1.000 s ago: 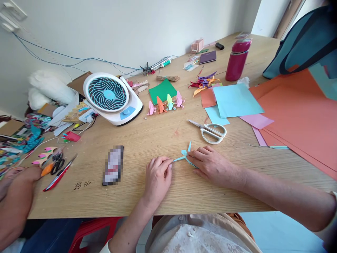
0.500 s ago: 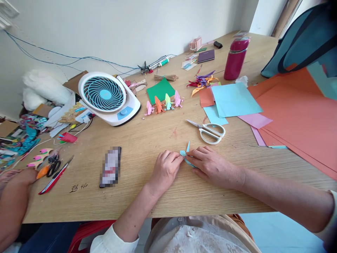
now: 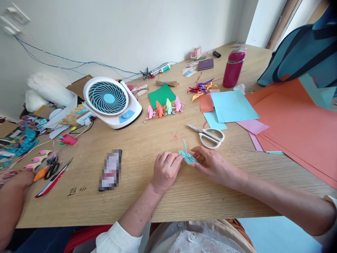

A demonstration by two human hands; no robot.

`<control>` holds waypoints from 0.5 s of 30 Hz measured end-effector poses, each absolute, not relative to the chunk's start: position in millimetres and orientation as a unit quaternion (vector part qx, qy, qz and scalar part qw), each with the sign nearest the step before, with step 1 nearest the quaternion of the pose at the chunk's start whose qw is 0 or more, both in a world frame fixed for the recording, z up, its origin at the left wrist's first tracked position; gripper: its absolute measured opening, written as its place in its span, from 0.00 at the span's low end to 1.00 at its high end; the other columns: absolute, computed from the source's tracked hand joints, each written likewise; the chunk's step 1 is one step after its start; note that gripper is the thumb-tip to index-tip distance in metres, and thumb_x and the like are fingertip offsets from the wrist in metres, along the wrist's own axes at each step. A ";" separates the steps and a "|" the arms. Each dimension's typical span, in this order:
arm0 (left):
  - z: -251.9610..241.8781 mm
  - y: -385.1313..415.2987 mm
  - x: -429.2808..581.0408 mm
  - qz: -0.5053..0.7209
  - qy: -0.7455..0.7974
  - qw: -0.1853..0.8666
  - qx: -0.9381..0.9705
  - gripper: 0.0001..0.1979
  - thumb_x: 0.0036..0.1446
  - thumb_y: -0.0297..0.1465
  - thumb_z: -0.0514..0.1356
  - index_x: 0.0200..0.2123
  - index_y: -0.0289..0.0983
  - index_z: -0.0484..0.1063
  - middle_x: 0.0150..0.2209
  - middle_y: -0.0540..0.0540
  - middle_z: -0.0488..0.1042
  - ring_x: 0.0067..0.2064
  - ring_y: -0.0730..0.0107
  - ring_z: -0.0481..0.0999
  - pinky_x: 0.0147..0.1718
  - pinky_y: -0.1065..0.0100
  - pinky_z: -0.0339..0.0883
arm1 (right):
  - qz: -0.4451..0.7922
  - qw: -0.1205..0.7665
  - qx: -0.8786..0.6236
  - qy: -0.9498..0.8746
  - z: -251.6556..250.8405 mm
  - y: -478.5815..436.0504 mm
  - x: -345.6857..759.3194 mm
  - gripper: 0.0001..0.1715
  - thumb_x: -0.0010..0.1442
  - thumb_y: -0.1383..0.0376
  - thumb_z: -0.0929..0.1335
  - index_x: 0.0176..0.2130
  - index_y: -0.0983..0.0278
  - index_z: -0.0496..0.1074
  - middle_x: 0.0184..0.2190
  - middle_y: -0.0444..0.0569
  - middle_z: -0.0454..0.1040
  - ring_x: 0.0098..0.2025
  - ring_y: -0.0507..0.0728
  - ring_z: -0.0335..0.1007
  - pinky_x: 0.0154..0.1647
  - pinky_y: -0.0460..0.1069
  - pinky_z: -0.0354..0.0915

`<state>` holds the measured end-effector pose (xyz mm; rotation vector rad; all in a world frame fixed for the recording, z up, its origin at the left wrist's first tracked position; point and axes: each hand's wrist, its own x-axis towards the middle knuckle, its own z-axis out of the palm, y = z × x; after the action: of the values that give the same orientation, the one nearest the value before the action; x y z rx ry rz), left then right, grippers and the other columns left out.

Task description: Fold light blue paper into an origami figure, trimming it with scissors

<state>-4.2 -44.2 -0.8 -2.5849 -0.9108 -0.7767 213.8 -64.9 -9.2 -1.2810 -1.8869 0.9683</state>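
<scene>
A small light blue folded paper (image 3: 187, 157), with a thin point sticking up from it, is between my two hands just above the table. My left hand (image 3: 167, 168) is closed, its thumb and fingertips pinching the paper's left end. My right hand (image 3: 214, 164) has its curled index finger and thumb at the paper's right end, holding it there. White-handled scissors (image 3: 207, 136) lie beyond my right hand with their blades pointing left. Farther back, several small folded paper figures (image 3: 159, 109) in pink, orange and green stand in a row before a green paper sheet (image 3: 162, 95).
A phone (image 3: 110, 170) lies left of my hands; behind it stands a white fan (image 3: 107, 98). At far left, another person's hand (image 3: 23, 178) rests near a red utility knife (image 3: 52, 181). Blue sheets (image 3: 235, 105), large orange sheets (image 3: 292, 126) and a magenta bottle (image 3: 233, 70) are on the right.
My right fingers have lifted and opened a little, uncovering more of the blue folded paper. Its thin point leans a bit left now. My left hand keeps its pinch. The camera view has shifted slightly.
</scene>
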 end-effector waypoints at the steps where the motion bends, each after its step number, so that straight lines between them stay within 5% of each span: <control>1: 2.4 -43.1 -4.1 -0.287 -0.310 0.159 -0.892 0.09 0.61 0.22 0.58 0.43 0.35 0.75 0.37 0.45 0.79 0.39 0.63 0.70 0.39 0.62 0.62 | 0.420 0.328 -0.489 -0.691 -8.5 -63.0 214.5 0.20 0.64 0.57 0.66 0.52 0.63 0.65 0.37 0.49 0.74 0.34 0.56 0.70 0.35 0.51 0.66; 8: 20.8 -36.4 5.3 -0.362 -0.248 0.179 -0.881 0.13 0.58 0.20 0.62 0.45 0.38 0.74 0.37 0.47 0.80 0.40 0.64 0.72 0.40 0.62 0.62 | 0.596 0.411 -0.402 -0.561 6.2 -53.8 210.2 0.23 0.58 0.46 0.69 0.31 0.63 0.69 0.24 0.41 0.64 0.27 0.50 0.57 0.28 0.47 0.55; 15: 36.4 -33.3 20.6 -0.454 -0.380 -0.084 -0.802 0.05 0.57 0.24 0.62 0.37 0.39 0.72 0.38 0.46 0.76 0.42 0.65 0.73 0.44 0.63 0.65 | 0.557 0.490 -0.398 -0.539 14.3 -46.6 198.3 0.23 0.55 0.47 0.72 0.30 0.64 0.70 0.26 0.43 0.66 0.29 0.51 0.59 0.31 0.47 0.57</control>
<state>20.6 -33.3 36.4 -2.6624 -1.2609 -1.5080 198.3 -46.6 14.3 -0.9661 -1.3097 1.3532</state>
